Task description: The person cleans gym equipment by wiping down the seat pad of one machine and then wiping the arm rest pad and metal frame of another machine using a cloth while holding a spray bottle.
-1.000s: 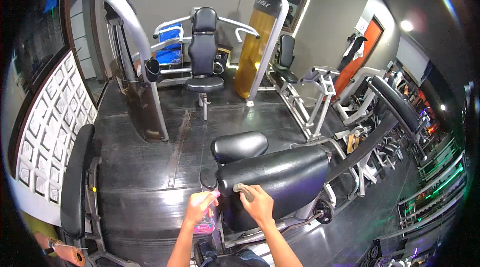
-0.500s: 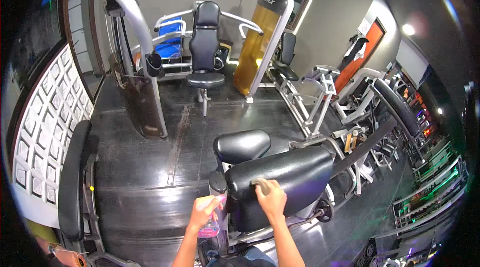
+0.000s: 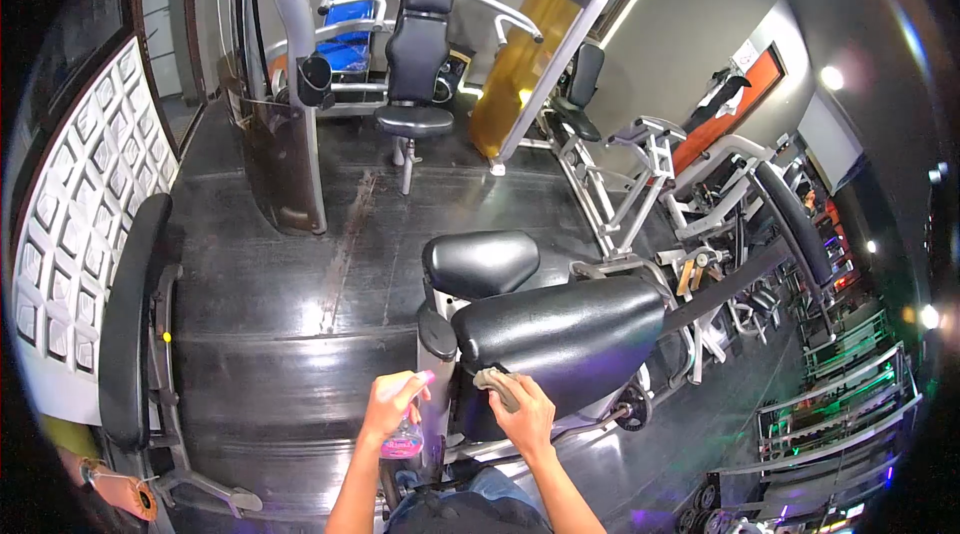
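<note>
My left hand (image 3: 388, 406) is wrapped round a spray bottle (image 3: 403, 442) of pink liquid, its pink top showing above my fingers. It is beside the left end of a padded gym bench. In my right hand (image 3: 528, 421) is a folded greyish cloth (image 3: 490, 380), held at the lower left part of the large black pad (image 3: 580, 324). Whether the cloth presses on the pad is hard to tell. A smaller black pad (image 3: 482, 262) lies just beyond, and a small rounded black pad (image 3: 436, 334) sits between the bottle and the large pad.
Ahead stands a seated machine with a black seat (image 3: 414, 121) and a yellow-sided weight tower (image 3: 522, 64). A long black bench (image 3: 135, 334) is at the left, near a white patterned panel (image 3: 85, 204). Metal racks (image 3: 830, 394) stand at the right.
My right hand has slid with the cloth toward the near left edge of the large pad, and more of the cloth shows. My left hand still holds the bottle. The view has tipped downward.
</note>
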Demonstrator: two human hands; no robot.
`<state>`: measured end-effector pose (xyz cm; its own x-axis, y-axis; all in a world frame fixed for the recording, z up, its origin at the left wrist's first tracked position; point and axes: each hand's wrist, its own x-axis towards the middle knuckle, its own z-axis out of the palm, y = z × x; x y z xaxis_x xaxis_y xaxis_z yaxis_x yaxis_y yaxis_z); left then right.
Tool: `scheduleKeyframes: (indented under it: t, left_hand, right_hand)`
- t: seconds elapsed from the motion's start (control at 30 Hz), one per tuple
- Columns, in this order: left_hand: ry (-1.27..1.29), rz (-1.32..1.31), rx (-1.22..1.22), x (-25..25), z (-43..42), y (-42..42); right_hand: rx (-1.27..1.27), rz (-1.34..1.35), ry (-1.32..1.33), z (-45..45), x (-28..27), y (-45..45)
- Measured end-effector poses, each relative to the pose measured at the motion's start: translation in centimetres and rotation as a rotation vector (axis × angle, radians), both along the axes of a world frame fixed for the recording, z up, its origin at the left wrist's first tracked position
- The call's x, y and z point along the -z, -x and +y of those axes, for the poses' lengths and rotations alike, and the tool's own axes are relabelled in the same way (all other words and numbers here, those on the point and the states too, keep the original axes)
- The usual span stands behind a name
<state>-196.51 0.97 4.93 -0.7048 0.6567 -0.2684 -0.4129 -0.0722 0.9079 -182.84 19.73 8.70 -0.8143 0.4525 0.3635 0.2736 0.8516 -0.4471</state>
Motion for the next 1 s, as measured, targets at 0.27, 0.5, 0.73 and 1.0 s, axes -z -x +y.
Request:
scheduleKeyframes:
  t: [0.27,0.5,0.73,1.0]
  left_hand:
    - [0.012,-0.027,-0.024,-0.2,-0.7,-0.9]
    - [-0.012,-0.003,-0.029,0.6,-0.9,-1.7]
    - [-0.020,-0.015,-0.021,0.8,-1.8,-2.3]
    - [-0.001,0.007,-0.014,1.2,-2.5,-1.8]
  right_hand:
    - [0.066,-0.017,-0.074,-0.2,-2.3,5.2]
    - [-0.018,-0.248,-0.157,-2.0,-2.6,4.2]
    - [-0.094,-0.299,-0.224,-2.7,2.2,-2.4]
    - [0.062,-0.019,-0.247,1.4,2.3,-3.9]
